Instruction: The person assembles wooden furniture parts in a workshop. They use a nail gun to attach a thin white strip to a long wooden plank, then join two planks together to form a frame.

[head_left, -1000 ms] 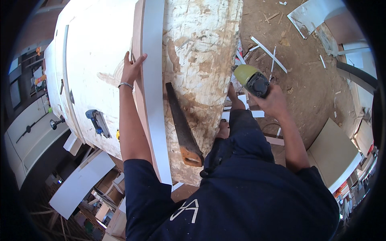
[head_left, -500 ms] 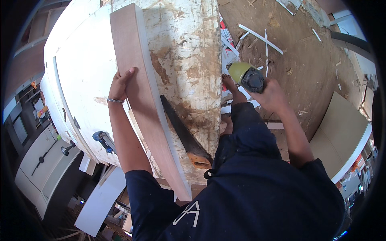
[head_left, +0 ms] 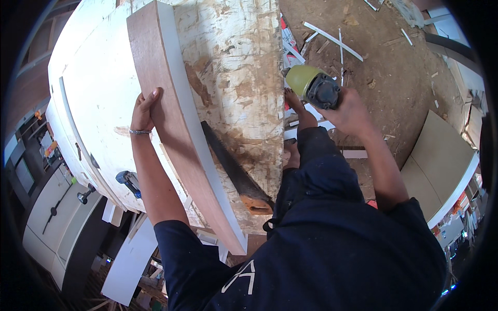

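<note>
My left hand (head_left: 143,111) grips the left edge of a long, thick wooden board (head_left: 171,116), thumb on its reddish-brown top and fingers over the side. The board has a white long side and lies on a stained white workbench (head_left: 233,62). My right hand (head_left: 348,111) is wrapped round the grip of a drill-like power tool (head_left: 311,85) with an olive-green body and black rear. It is held up past the bench's right edge, apart from the board; its exact kind is unclear. A handsaw (head_left: 231,163) with a wooden handle lies right of the board.
A blue clamp-like tool (head_left: 128,182) sits on the bench left of my forearm. White strips (head_left: 333,40) and scraps litter the brown floor at right. A large beige panel (head_left: 440,155) leans at far right. My bare feet stand by the bench edge.
My left hand and the board's far end have shifted slightly left in view. The power tool has moved a little left and up, and its side shows more.
</note>
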`<control>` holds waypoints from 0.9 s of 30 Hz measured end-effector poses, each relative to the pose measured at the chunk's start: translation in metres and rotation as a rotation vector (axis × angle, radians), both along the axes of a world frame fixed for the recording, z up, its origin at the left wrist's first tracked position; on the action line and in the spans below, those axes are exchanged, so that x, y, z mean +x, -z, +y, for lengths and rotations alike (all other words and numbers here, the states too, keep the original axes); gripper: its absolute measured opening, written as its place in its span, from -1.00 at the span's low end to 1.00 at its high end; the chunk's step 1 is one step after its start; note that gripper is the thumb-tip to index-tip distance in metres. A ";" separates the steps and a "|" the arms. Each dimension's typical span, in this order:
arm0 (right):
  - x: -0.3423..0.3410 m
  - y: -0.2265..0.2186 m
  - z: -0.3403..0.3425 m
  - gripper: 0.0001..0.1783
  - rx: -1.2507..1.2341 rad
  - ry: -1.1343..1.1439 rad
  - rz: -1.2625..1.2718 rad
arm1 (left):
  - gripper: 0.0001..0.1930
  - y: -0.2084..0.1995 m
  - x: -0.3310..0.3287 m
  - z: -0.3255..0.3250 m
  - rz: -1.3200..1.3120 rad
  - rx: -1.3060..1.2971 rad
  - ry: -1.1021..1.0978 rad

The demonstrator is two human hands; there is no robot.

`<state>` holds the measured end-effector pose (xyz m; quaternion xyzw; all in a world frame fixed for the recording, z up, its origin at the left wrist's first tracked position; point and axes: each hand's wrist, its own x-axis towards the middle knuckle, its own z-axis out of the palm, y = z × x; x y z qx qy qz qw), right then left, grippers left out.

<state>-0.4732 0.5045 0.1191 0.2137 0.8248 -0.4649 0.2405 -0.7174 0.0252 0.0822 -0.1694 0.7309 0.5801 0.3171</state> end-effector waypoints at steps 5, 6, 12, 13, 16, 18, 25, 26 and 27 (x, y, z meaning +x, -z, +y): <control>-0.008 0.005 -0.003 -0.46 -0.026 -0.002 0.038 | -0.50 0.016 -0.004 -0.012 -0.027 0.086 0.001; -0.007 0.004 -0.003 -0.46 -0.014 0.005 0.034 | -0.52 0.016 -0.003 -0.010 -0.022 0.103 0.003; -0.008 0.006 -0.003 -0.46 -0.037 0.058 0.070 | -0.52 0.000 0.002 0.020 -0.083 0.114 -0.013; -0.010 0.004 -0.003 -0.46 -0.053 0.070 0.062 | -0.36 -0.001 0.001 0.020 -0.082 0.070 0.014; -0.013 0.005 -0.003 -0.47 -0.084 0.101 0.046 | -0.20 -0.003 -0.019 0.029 -0.109 0.213 -0.007; -0.017 0.005 -0.002 -0.48 -0.098 0.115 0.055 | -0.05 -0.001 -0.052 0.056 -0.082 0.168 0.008; -0.008 0.009 0.010 -0.54 -0.052 0.072 0.130 | -0.24 0.011 -0.109 0.091 0.126 -0.104 0.039; -0.004 0.013 0.012 -0.55 -0.040 0.062 0.143 | -0.30 0.003 -0.105 0.099 0.130 -0.137 0.029; -0.004 0.014 0.013 -0.55 -0.047 0.078 0.128 | -0.49 0.001 -0.102 0.098 0.118 -0.040 0.041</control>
